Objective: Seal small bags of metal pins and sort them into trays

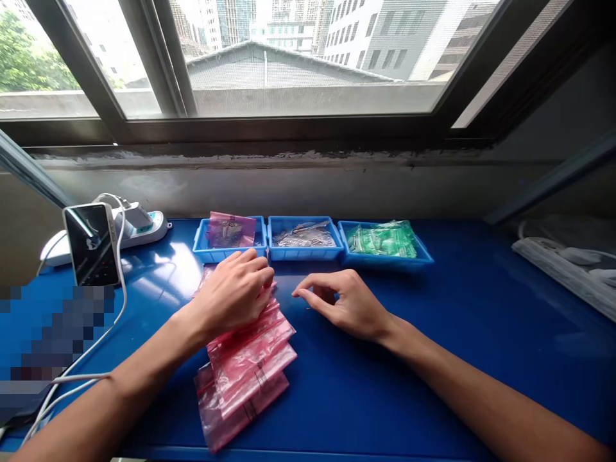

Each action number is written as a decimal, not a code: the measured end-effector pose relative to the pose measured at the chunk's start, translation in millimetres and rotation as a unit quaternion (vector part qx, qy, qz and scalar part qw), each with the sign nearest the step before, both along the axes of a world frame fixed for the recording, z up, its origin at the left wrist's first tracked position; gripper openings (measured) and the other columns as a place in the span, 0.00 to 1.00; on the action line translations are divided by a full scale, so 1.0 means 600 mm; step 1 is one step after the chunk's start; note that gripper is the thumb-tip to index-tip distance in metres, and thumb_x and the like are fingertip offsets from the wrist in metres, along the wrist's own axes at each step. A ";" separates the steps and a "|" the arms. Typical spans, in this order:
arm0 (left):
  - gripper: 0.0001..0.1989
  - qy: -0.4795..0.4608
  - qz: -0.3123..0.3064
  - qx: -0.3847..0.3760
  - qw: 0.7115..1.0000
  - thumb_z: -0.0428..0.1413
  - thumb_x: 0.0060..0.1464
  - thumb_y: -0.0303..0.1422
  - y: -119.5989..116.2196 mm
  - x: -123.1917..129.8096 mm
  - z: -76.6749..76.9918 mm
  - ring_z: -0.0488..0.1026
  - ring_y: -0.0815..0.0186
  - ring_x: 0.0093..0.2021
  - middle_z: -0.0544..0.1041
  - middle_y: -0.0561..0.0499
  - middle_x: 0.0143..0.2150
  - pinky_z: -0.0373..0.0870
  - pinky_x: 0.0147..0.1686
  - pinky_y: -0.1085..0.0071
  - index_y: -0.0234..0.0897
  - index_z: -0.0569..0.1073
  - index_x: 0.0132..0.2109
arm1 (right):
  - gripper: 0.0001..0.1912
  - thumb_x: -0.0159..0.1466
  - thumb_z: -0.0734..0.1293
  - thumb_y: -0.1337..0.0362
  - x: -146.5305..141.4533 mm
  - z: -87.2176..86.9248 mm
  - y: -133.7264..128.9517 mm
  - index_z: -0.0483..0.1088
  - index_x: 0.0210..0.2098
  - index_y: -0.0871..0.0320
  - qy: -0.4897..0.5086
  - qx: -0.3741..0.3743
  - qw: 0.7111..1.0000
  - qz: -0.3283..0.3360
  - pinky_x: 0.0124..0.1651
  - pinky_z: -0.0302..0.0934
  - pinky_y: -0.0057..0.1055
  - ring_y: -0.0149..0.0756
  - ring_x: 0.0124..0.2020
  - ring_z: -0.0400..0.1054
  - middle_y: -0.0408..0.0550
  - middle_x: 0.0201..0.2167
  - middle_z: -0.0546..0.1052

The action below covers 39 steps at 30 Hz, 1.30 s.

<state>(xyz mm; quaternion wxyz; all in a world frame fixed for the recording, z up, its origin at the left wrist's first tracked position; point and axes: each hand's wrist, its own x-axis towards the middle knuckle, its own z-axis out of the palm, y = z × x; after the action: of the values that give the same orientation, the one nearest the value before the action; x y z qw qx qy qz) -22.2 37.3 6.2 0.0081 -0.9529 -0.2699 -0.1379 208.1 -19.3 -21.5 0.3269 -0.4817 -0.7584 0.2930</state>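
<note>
My left hand (233, 295) rests on a loose stack of pink zip bags (248, 366), its fingers curled over the stack's far end. Whether it grips a bag is hidden. My right hand (341, 305) hovers just above the blue tabletop (409, 359) beside the stack, thumb and forefinger close together, and nothing shows between them. Beyond my hands stand several blue plastic trays in a row. The left tray (202, 247) holds a pink bag (231, 230), the middle tray (303, 253) clear bags of small metal parts (304, 236), and the right tray (385, 262) green bags (382, 240).
A phone (91, 244) leans upright near a white power strip (149, 224) at the back left, with a white cable (96, 340) running down the table. A pixelated patch covers the table's left side. A window (308, 64) lies behind the table, and another power strip (568, 269) sits right.
</note>
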 end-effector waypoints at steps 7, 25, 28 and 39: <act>0.08 -0.283 0.022 -0.222 0.933 0.55 0.65 0.31 -0.012 0.008 0.017 0.72 0.67 0.30 0.77 0.51 0.31 0.67 0.32 0.70 0.36 0.73 0.36 | 0.17 0.67 0.69 0.58 0.000 0.009 0.001 0.78 0.52 0.60 0.082 -0.013 0.993 -0.086 0.28 0.62 0.27 0.31 0.24 0.67 0.44 0.28 0.75; 0.17 -0.368 0.106 -0.509 0.770 0.66 0.54 0.46 -0.007 0.019 0.007 0.73 0.65 0.30 0.78 0.50 0.30 0.68 0.30 0.72 0.35 0.77 0.33 | 0.16 0.62 0.75 0.50 0.001 0.003 0.011 0.78 0.29 0.57 0.342 -0.073 0.921 -0.173 0.19 0.54 0.27 0.29 0.18 0.59 0.41 0.18 0.70; 0.18 -0.383 0.127 -0.474 0.783 0.64 0.57 0.46 -0.007 0.019 0.007 0.69 0.67 0.26 0.76 0.52 0.26 0.66 0.27 0.73 0.35 0.76 0.29 | 0.17 0.61 0.75 0.51 0.002 0.010 0.011 0.76 0.24 0.57 0.294 -0.024 0.939 -0.176 0.26 0.61 0.28 0.35 0.27 0.67 0.46 0.23 0.72; 0.16 -0.389 0.142 -0.449 0.792 0.63 0.59 0.45 -0.003 0.016 0.007 0.72 0.65 0.27 0.80 0.49 0.29 0.68 0.28 0.71 0.35 0.81 0.33 | 0.19 0.60 0.76 0.49 0.012 0.014 0.009 0.76 0.30 0.59 0.276 -0.091 0.946 -0.144 0.21 0.54 0.27 0.28 0.19 0.59 0.41 0.21 0.69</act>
<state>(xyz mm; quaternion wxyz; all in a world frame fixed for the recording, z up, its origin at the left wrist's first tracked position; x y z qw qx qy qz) -12.9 35.5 10.5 -0.5069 -0.6662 -0.4143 -0.3572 215.1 -13.7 -13.1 0.5172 -0.5139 -0.5307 0.4320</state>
